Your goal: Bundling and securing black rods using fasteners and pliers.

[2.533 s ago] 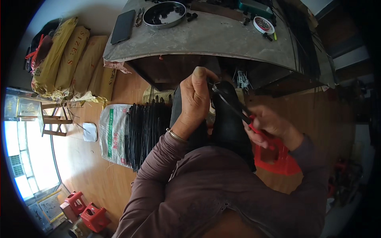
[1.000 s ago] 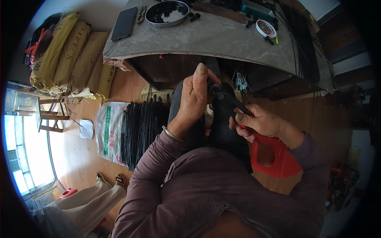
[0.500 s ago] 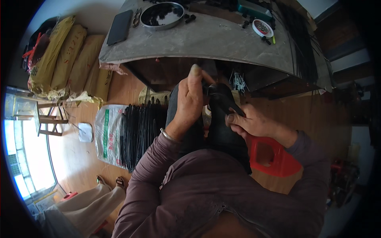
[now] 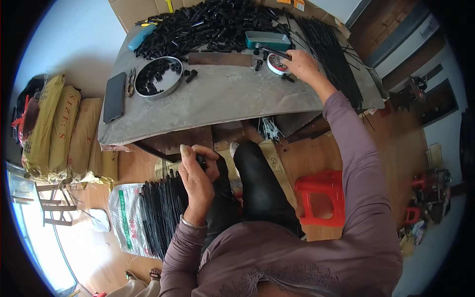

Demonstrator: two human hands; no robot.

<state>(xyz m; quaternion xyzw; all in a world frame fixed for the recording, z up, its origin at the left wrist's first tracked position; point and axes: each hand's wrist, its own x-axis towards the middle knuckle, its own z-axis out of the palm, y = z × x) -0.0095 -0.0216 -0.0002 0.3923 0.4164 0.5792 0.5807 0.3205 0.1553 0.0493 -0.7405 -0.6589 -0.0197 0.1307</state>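
My left hand, above my lap, is closed round a small black piece. Its thumb points up, and the fingers hide most of the piece. Out over the table, my right hand is at a small round white dish of tiny metal parts. A long, dark hand tool is held in that hand and sticks out to the left; its exact kind does not show. The right fingertips are at the dish's right side, partly covering it. Beside the dish lie a few short black pieces.
A heap of black tubular pieces covers the table's back, by a teal box. Black rods lie at the right. A round metal pan and a phone are at the left. A red stool stands on the floor.
My right hand has left my lap and reached forward to the white dish, with the tool in it. My left hand has moved slightly left and down, still closed. The view has tilted up.
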